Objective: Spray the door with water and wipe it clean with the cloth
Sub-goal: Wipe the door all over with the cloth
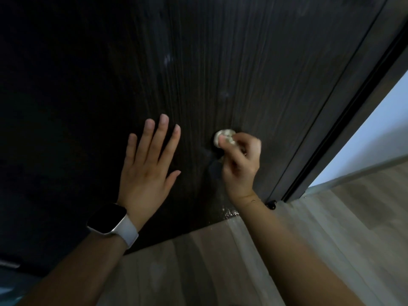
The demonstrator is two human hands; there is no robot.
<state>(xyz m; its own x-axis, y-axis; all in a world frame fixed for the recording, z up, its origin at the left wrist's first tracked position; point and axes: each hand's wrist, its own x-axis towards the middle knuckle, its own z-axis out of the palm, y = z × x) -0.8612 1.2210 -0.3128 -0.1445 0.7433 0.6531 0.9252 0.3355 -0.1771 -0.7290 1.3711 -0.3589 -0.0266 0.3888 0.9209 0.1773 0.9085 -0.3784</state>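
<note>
Door (220,62), dark grain running vertically, left hand (146,171) spread flat against it, right hand (239,164) pinching a balled cloth (225,138).

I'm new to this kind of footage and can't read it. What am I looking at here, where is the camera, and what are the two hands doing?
There is no machine here: a person wears one wide-angle camera on the head, looking down at their own hands. The dark wood-grain surface is the door, standing over a pale wooden floor. The left hand, with a watch on its wrist, is open, its fingers straight toward the door. The right hand pinches a small pale wad, probably the cloth, at the door. Faint pale smudges show higher up on the door. No spray bottle is in view.
</note>
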